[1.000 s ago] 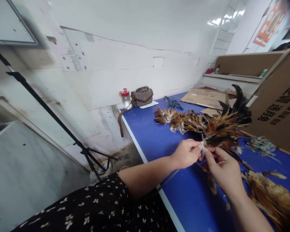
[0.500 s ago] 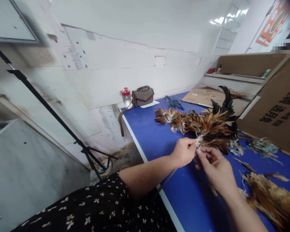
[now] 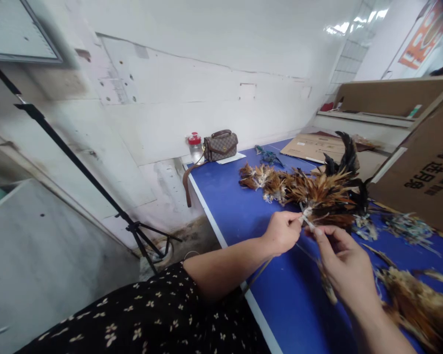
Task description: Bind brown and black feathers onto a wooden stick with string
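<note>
My left hand (image 3: 283, 233) is closed in a pinch at the pale bound end of a feather bundle (image 3: 323, 194), whose brown, orange and black feathers fan away from me. With thumb and forefinger, my right hand (image 3: 343, 258) grips a narrow whitish strip (image 3: 309, 223) beside that bound end, pulled short between both hands. Whether the strip is tape or string I cannot tell. Beyond my hands, smaller brown feather clusters (image 3: 256, 177) lie in a row on the blue tabletop (image 3: 221, 196). A loose tan feather (image 3: 328, 290) lies under my right hand.
More brown feathers (image 3: 421, 300) lie at the near right, and bluish-grey scraps (image 3: 409, 227) behind them. A cardboard box (image 3: 428, 167) stands at the right. A handbag (image 3: 221, 146) and red-lidded jar (image 3: 195, 147) sit at the far corner. A black tripod (image 3: 84, 160) stands left.
My right hand has moved slightly right, away from my left hand, and the whitish strip now shows stretched between them. My left hand keeps its pinch.
</note>
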`<state>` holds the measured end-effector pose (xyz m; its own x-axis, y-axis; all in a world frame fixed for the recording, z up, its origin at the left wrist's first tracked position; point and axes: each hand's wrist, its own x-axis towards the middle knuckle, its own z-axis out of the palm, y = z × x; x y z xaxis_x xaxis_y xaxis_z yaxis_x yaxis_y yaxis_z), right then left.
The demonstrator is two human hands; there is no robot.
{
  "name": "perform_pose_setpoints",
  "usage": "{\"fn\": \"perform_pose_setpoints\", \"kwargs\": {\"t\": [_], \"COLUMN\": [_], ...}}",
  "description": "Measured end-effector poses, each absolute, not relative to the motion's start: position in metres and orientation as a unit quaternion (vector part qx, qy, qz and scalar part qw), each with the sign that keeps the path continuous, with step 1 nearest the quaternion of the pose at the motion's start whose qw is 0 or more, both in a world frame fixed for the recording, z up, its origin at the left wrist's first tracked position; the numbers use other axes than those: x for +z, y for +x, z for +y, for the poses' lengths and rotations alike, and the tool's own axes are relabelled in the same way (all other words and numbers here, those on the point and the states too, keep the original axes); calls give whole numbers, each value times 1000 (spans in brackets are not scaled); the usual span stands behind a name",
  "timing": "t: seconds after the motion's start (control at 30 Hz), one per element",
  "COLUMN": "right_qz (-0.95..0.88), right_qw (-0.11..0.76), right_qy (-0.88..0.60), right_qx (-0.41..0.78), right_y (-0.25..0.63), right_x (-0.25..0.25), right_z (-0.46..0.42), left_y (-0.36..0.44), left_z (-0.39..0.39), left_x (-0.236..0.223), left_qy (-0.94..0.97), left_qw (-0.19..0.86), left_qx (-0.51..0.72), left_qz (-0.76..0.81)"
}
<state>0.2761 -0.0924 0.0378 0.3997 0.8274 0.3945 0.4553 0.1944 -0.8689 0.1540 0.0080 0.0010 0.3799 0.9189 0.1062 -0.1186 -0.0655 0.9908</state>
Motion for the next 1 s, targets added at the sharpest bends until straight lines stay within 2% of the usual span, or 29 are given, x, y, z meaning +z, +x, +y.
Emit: {"fn": "perform_pose_setpoints", "kwargs": {"t": [0.1, 0.23, 0.43, 0.57, 0.77, 1.0], "right_qz": [-481, -405, -321, -354, -322, -366], "right_qw": [581, 609, 709, 697, 726, 661], "right_qy": [-612, -632, -596, -611, -583, -644], "right_qx": [238, 257, 200, 122, 170, 116], "right_y": [272, 271, 270, 269, 276, 275], "right_x": [30, 16, 7, 6, 4, 10], "right_z": [-88, -80, -75, -77, -73, -81], "left_y": [155, 152, 146, 144, 144, 148], "left_z": [7, 3, -5, -10, -14, -16], "left_x": [3, 10, 15, 16, 17, 11], "left_qy": [579, 595, 651, 692, 718, 724], "left_qw": [594, 588, 540, 499, 457, 454], "left_qx": [445, 439, 427, 416, 425, 427], "left_qz": [337, 329, 319, 313, 309, 296]}}
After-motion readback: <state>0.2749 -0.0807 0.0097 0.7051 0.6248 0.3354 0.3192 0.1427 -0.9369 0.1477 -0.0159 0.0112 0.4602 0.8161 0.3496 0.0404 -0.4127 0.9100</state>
